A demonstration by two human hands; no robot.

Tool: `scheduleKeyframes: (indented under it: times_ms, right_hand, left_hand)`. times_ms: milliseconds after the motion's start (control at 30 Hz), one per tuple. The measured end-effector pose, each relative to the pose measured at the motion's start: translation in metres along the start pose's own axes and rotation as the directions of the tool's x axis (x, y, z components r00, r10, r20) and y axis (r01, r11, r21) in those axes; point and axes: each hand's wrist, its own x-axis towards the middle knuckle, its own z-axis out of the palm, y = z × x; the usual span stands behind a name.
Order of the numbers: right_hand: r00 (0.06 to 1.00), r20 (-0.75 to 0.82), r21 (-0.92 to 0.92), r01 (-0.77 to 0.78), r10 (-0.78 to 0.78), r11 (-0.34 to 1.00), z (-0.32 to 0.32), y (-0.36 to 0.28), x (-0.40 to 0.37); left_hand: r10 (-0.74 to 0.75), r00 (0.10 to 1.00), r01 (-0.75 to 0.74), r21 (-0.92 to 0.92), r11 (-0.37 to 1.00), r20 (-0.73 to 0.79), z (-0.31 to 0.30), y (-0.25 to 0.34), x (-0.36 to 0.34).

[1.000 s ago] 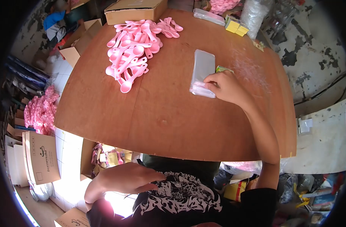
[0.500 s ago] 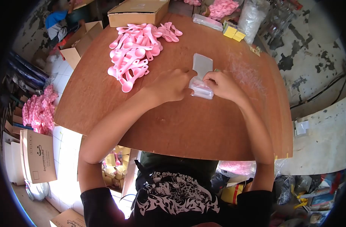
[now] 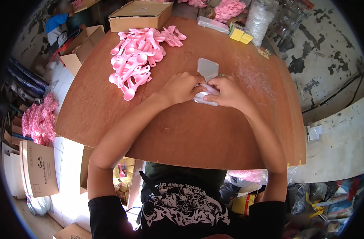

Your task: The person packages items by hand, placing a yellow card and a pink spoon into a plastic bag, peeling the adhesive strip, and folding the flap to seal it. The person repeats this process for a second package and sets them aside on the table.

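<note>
Between my two hands is a clear plastic bag (image 3: 200, 98), low over the table. My left hand (image 3: 183, 87) is closed on its left side, fingertips pinching the film. My right hand (image 3: 226, 91) grips the opposite side, thumb laid across the front. What the bag contains, if anything, is hidden by the fingers. Just beyond lies a stack of flat clear plastic bags (image 3: 208, 68), partly covered by my hands. To the left is a heap of pink plastic measuring spoons (image 3: 134, 59).
Clear plastic strips (image 3: 255, 77) lie scattered on the wooden table (image 3: 170, 135) at right. Along the back edge stand a cardboard box (image 3: 141, 16), yellow boxes (image 3: 241, 34) and a plastic-wrapped roll (image 3: 260, 22). A person (image 3: 58, 26) sits far left.
Both hands have closed in on the plastic bag, and my right thumb now lies across it. The whole view has shifted slightly. The spoon heap looks unchanged.
</note>
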Motion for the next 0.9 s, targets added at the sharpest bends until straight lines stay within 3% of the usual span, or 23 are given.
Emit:
scheduleKeyframes:
  times_ms: [67,133,200,333,433,533,767,833,900]
  right_hand:
    - [0.994,-0.059,-0.083,0.083,-0.088,0.993,0.007,0.011,0.003]
    - [0.997,-0.075,-0.071,0.026,-0.031,0.997,0.007,0.013,0.003]
    - [0.996,-0.090,-0.058,-0.031,0.026,0.998,0.006,0.010,0.003]
    - [0.991,-0.109,-0.040,-0.076,0.071,0.996,0.007,0.011,0.002]
    - [0.983,-0.175,-0.061,-0.065,0.053,0.996,0.011,0.013,0.001]
    - [0.957,-0.284,-0.046,-0.079,0.063,0.996,0.008,0.001,-0.004]
    - [0.910,-0.379,0.079,-0.149,0.168,0.986,-0.010,-0.011,-0.010]
    - [0.907,-0.385,0.103,-0.145,0.173,0.984,-0.015,-0.016,-0.011]
    - [0.902,-0.392,0.127,-0.140,0.180,0.982,-0.017,-0.018,-0.013]
  left_hand:
    - [0.006,1.000,-0.006,-0.009,1.000,-0.029,0.001,0.002,0.000]
    - [0.009,0.998,-0.010,-0.017,1.000,-0.057,-0.001,0.008,-0.002]
    - [0.001,0.930,-0.036,-0.088,0.995,-0.367,0.000,0.014,-0.002]
    - [-0.043,0.932,-0.021,-0.172,0.985,-0.361,-0.004,0.008,-0.003]
    - [0.039,0.962,-0.095,-0.198,0.976,-0.269,0.001,0.006,-0.009]
    - [-0.031,0.998,0.025,-0.112,0.993,-0.050,0.007,0.006,-0.016]
    - [-0.018,0.990,-0.011,-0.205,0.979,-0.141,0.012,0.006,-0.014]
    - [-0.139,0.982,0.082,-0.374,0.924,-0.127,0.012,0.010,-0.013]
    - [-0.188,0.979,0.136,-0.420,0.897,-0.085,0.004,0.018,-0.011]
